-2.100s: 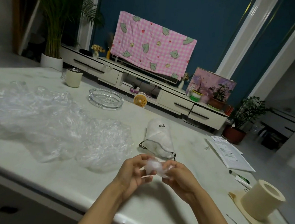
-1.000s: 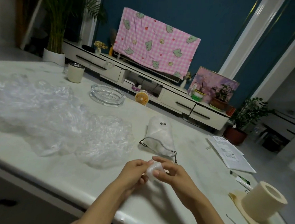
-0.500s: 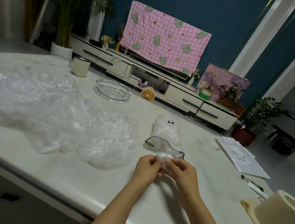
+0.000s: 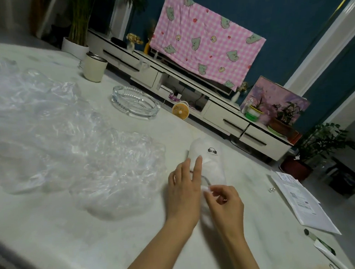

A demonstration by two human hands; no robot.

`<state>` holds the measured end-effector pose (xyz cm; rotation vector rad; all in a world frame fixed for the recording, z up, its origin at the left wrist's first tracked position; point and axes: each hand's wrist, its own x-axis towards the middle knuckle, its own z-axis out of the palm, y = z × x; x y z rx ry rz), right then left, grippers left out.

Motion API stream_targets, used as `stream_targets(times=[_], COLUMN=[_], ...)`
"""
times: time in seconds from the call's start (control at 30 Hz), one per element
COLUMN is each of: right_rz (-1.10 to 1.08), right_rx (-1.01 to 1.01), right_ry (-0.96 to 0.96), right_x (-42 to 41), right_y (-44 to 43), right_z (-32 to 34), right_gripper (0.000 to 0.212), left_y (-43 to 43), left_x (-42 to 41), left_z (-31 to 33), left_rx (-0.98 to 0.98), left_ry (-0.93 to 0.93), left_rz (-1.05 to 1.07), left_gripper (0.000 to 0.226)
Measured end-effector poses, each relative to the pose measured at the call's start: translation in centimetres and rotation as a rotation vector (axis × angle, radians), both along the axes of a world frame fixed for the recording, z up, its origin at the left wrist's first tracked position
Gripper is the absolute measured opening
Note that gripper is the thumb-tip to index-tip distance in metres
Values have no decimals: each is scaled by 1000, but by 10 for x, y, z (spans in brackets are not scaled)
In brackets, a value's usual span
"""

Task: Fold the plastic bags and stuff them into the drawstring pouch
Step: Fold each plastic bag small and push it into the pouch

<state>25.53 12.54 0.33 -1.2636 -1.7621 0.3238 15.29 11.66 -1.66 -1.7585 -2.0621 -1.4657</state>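
Nearest, above the pale marble counter (image 4: 95, 236), the right hand (image 4: 224, 202) has its grip pinched on a small folded wad of clear plastic (image 4: 206, 188), thumb and fingertips curled round it. Just to its left, the left hand (image 4: 184, 189) is released, its fingers straight and resting on the near left side of the white fabric drawstring pouch (image 4: 211, 163). The pouch lies flat, its long axis running away from the person. Its mouth, with the black cord (image 4: 206, 179), is at the near end, and the closed end with a small black print lies farther off. The wad therefore sits just before the mouth, and I judge the push should go straight away along that axis. Farther left, apart from both hands, lies the loose heap of crumpled clear plastic bags (image 4: 67, 143).
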Motion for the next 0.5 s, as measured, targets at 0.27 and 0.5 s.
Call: stream_targets(times=[0.27, 0.5], right_rz=[-82, -70], right_rx=[317, 452], right_ry=[-212, -451], right_x=[-3, -9], right_y=[18, 35], right_z=[-18, -1], right_gripper=[15, 53], left_y=[16, -11], left_x=[-6, 2], left_z=[-9, 2], left_rx=[64, -138], left_ry=[-3, -166], left_rz=[-4, -181], left_gripper=[27, 27])
